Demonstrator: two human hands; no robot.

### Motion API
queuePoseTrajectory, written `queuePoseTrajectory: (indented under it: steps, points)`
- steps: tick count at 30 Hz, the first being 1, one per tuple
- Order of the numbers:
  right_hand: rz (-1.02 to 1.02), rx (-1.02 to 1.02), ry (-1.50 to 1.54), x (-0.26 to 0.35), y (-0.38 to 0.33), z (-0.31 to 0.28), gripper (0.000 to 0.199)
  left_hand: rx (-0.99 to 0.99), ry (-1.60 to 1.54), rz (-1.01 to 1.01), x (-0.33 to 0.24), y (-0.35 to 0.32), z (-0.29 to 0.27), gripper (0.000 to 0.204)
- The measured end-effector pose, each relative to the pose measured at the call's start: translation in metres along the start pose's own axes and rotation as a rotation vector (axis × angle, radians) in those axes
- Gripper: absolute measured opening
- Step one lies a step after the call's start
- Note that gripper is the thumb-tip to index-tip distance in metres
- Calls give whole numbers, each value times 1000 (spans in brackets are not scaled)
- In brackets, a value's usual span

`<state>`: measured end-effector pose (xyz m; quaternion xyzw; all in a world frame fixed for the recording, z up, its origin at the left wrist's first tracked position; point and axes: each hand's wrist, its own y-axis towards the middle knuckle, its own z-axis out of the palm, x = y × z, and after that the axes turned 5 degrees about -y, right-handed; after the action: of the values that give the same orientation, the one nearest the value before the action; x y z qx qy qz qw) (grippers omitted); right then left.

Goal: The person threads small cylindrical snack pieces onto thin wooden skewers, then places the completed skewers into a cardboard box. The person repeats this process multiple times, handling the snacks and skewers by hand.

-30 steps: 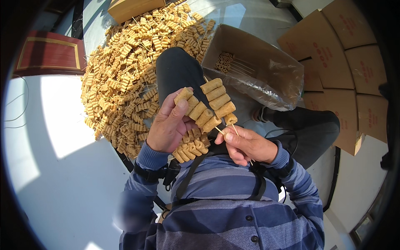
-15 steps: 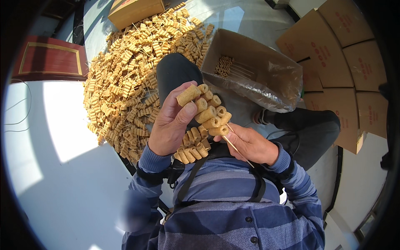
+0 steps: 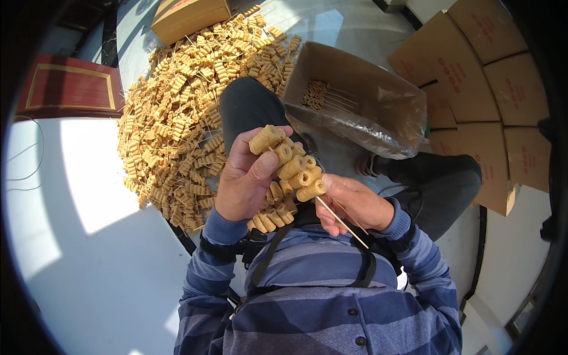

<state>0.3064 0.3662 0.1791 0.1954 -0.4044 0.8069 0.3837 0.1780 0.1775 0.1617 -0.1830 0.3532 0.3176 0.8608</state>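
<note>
Box [image 3: 367, 74]: open in the head view, film [image 3: 384, 135] over its near side; skewered rolls lie at its left end [image 3: 315, 94].
Skewers [image 3: 294, 168]: in both hands, on the body side of the box; hollow rolls on thin sticks.
Left hand [image 3: 242, 174]: closed round the rolls' far end, thumb pressing from above.
Right hand [image 3: 358, 204]: narrow, pinching beside the nearest roll, two sticks [image 3: 342, 222] jutting past it.
Lower bunch [image 3: 269, 220]: under the left hand, farther from the box than the skewers; whether fingers or lap carry it, I cannot tell.
Pile [image 3: 177, 118]: left of the box, more skewers.
Cartons [image 3: 461, 65]: right of the box, stacked.
Grip: a light thumb would suit best, since the rolls look brittle.
Sticks' alignment: probably best kept parallel, so the rows neither cross nor twist.
</note>
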Motion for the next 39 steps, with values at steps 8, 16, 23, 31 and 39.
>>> queuePoseTrajectory:
  steps: [8, 16, 23, 31, 39]
  points:
    - [-77, -124, -30, 0, 5, 0, 31, -18, 49, 40, 4, -5, -2, 44]
    - [-217, -222, -243, -4, 6, 10, 35, -40, 7, 11, 6, -6, -4, 48]
    - [-97, 94, -145, 3, -3, 4, 53, -73, -33, 20, -2, -8, 0, 58]
    - [16, 18, -42, -1, 0, 5, 25, -24, 66, 95, 1, -8, 1, 49]
    - [19, -22, -77, -4, 2, 2, 24, -88, -177, -23, -5, -9, 6, 34]
